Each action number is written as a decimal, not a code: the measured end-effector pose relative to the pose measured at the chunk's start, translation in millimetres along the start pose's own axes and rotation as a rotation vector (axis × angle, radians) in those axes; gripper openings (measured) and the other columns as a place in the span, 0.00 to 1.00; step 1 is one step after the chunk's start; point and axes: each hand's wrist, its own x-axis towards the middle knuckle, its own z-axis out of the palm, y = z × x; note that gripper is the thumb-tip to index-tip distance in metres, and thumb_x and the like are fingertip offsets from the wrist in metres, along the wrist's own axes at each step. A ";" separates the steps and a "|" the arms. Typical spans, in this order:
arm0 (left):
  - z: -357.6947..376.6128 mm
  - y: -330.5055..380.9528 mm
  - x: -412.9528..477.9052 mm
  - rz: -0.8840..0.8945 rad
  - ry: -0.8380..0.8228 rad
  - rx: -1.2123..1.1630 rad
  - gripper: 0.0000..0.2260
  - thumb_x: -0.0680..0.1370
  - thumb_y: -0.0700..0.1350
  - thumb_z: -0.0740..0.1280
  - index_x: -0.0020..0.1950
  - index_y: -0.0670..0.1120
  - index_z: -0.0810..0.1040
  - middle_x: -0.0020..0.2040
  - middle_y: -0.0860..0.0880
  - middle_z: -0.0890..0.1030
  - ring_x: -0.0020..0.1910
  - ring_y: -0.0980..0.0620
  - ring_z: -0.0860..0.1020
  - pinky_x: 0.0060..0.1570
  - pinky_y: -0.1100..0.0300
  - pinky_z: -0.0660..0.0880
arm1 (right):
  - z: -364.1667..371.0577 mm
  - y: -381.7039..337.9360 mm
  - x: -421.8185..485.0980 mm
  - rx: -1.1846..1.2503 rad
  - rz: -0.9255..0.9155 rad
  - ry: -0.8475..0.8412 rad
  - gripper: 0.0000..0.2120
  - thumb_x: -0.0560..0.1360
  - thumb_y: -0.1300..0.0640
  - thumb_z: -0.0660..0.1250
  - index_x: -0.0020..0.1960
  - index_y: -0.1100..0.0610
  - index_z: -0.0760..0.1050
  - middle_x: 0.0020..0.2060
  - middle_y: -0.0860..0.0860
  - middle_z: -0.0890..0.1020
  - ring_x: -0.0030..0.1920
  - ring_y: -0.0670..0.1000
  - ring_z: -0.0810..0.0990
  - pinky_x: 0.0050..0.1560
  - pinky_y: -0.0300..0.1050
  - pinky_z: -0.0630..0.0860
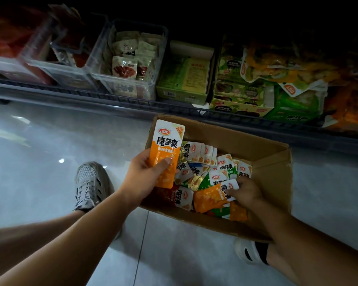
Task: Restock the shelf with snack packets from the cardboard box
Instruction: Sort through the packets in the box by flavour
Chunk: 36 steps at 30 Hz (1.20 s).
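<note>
Orange packet [166, 153] is upright in L hand [147, 176], thumb + fingers curled round its lower half, over the left edge of the box [275, 168]. R hand [246, 191] is down inside the box, fingertips pinching the white end of a 2nd packet [209, 198], also orange; can't tell if it's lifted off the pile [196, 162]. Pile = loose orange, green + gold packets across the box bottom. Box is open-topped, on the tiled floor [39, 162], just in front of the shelf [112, 98]. Shelf is low w/ a dark front rail; on it a clear bin [97, 58] w/ pale packets, a green carton [182, 79], blurred bags to the right. Grey shoe [90, 182] sits left of the box, white shoe [246, 252] at its near corner.
</note>
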 end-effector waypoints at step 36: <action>-1.9 0.3 -0.8 -0.040 -0.014 0.047 0.16 0.78 0.50 0.72 0.65 0.53 0.78 0.56 0.52 0.86 0.55 0.49 0.85 0.60 0.41 0.80 | 9.3 -11.3 -9.3 -0.411 -0.340 -0.182 0.22 0.73 0.53 0.76 0.65 0.48 0.75 0.63 0.49 0.72 0.57 0.50 0.77 0.58 0.49 0.79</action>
